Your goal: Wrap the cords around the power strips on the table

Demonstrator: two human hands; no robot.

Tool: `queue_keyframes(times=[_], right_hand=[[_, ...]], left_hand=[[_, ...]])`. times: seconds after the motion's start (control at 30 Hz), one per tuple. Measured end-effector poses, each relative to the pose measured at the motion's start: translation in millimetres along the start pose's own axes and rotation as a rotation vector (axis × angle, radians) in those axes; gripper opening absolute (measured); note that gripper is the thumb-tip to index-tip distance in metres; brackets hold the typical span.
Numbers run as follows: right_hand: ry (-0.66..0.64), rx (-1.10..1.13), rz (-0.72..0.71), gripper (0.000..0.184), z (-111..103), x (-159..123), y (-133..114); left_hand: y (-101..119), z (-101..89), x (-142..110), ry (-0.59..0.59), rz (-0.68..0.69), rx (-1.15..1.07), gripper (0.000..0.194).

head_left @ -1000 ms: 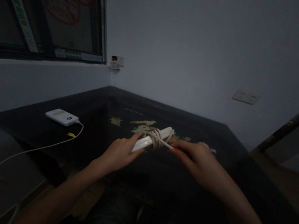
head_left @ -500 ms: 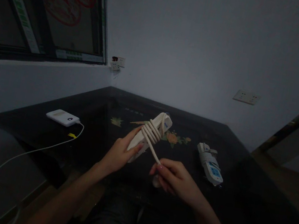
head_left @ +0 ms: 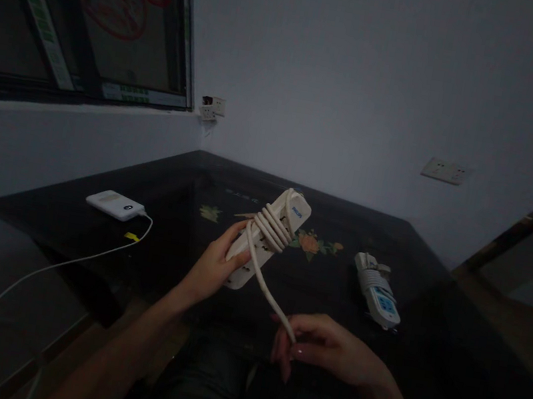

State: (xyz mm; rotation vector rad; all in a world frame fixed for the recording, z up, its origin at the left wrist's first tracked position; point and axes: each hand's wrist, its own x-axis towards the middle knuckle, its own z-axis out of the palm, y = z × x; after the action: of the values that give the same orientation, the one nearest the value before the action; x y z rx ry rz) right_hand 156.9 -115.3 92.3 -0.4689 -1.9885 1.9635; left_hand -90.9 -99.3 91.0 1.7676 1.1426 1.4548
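My left hand [head_left: 213, 265] grips the lower end of a white power strip [head_left: 268, 237] and holds it tilted up above the dark table [head_left: 178, 179]. Several turns of its white cord [head_left: 272, 224] are wound round the strip's middle. One loose length of cord [head_left: 268, 291] runs down and toward me to my right hand [head_left: 323, 353], which pinches the cord near its end. The plug is hidden in that hand.
A second white power strip [head_left: 377, 291] with its cord wrapped lies on the table at the right. At the left a white power bank [head_left: 115, 204] lies with a white cable [head_left: 58, 264] trailing off the table. Wall sockets [head_left: 447, 169] sit on the far wall.
My left hand raised the strip and tilted it more upright. My right hand drew the cord down and toward me, unwinding a length, and uncovered the second strip on the table.
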Motion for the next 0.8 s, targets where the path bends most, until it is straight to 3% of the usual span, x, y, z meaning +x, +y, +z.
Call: queue_keyframes(times=[0.17,0.37,0.47,0.67,0.8], right_hand=[[-0.104,0.01,0.016,0.024,1.2,-13.7,0.2],[0.02,0.21,0.058,0.035,-5.0,-28.1,17.7],[0.158,0.188,0.024,0.042,-10.0,-32.1,18.2],[0.525,0.073,-0.233,0.033,-9.4,-39.3,-2.6],[0.715,-0.187,-0.207,0.033,0.8,-45.6,-18.3]], left_hand=[[-6.2,-1.2,2.6,0.007,-0.067,-0.119,0.055],[-6.3,3.4,1.9,-0.078,-0.244,-0.34,0.06],[-4.2,6.7,-0.6,-0.115,-0.361,-0.502,0.068],[-9.5,9.3,-9.2,-0.114,-0.464,-0.646,0.067],[-13.7,10.4,-14.5,-0.113,-0.506,-0.709,0.063]])
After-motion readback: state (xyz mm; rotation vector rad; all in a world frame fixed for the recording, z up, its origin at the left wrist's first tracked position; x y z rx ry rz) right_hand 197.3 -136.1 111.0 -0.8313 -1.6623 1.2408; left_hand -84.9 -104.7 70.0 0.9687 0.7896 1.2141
